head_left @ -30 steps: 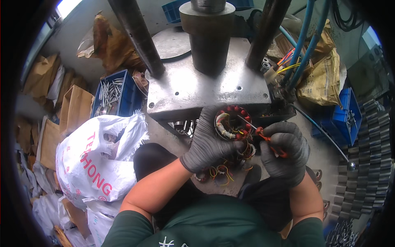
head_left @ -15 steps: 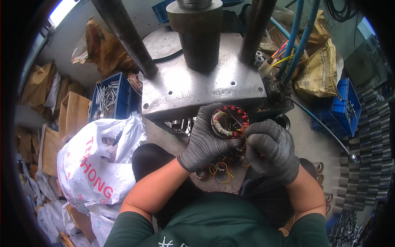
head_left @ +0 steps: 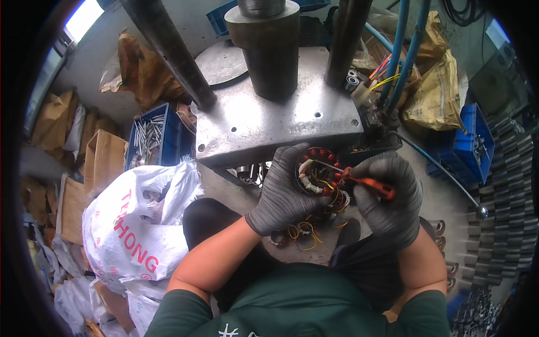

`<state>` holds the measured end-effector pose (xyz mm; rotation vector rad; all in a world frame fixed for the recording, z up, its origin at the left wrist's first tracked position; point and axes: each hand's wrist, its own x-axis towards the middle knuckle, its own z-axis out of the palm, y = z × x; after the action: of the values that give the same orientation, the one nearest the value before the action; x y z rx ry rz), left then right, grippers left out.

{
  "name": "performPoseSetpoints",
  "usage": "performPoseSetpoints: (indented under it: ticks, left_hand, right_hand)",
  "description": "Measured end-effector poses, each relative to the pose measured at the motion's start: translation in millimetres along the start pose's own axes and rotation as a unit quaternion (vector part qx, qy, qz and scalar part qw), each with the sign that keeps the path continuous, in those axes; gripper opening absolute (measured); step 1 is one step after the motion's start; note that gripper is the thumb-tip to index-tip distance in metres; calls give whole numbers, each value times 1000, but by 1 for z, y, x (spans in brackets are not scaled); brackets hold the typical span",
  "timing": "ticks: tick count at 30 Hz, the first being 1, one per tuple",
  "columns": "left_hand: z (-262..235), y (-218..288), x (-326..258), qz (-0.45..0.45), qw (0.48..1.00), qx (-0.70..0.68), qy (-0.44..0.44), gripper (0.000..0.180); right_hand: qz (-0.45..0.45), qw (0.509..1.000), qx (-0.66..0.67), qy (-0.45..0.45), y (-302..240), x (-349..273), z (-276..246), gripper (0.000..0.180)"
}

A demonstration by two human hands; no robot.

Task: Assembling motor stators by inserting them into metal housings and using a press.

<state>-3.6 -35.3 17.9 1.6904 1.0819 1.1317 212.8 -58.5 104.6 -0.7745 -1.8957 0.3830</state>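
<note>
My left hand (head_left: 285, 188), in a grey knit glove, is closed around a motor stator (head_left: 321, 153), a ring with red windings and pale tied wire bundles inside. In my gloved right hand (head_left: 392, 199) is a screwdriver (head_left: 373, 184) with an orange-red handle. Its thin shaft reaches left across the stator's opening, near the wires. Whether the tip touches them I cannot tell. Yellow and red leads hang from the stator's near side. Below it, between my legs, more wound stators with loose yellow wires (head_left: 306, 233) lie on the floor.
A steel press table (head_left: 275, 126) with a heavy ram (head_left: 275, 67) and two posts stands ahead. A blue bin of metal rods (head_left: 163, 149) and a white woven sack (head_left: 135, 224) are at left. On the right are another blue bin (head_left: 463, 149), a ball-ended lever (head_left: 482, 212) and stacked metal cores (head_left: 499, 213).
My right hand has moved slightly right and turned, bringing the screwdriver's handle into sight. The stator has tilted and shifted a little in my left hand.
</note>
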Motion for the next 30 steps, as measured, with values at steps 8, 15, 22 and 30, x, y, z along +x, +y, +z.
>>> performPoseSetpoints:
  ticks: [8,15,22,30]
  left_hand:
    - [-1,-3,4,157,976,149,17,106]
    - [2,-5,3,181,974,137,4,107]
    - [3,-7,3,191,970,152,-12,113]
    - [3,-4,3,194,968,159,-34,113]
  right_hand:
    - [70,990,107,65,6,-2,-6,34]
    - [51,998,44,15,7,-3,-14,33]
    - [43,998,37,21,6,1,-16,31]
    - [41,999,-5,-10,11,5,-26,29]
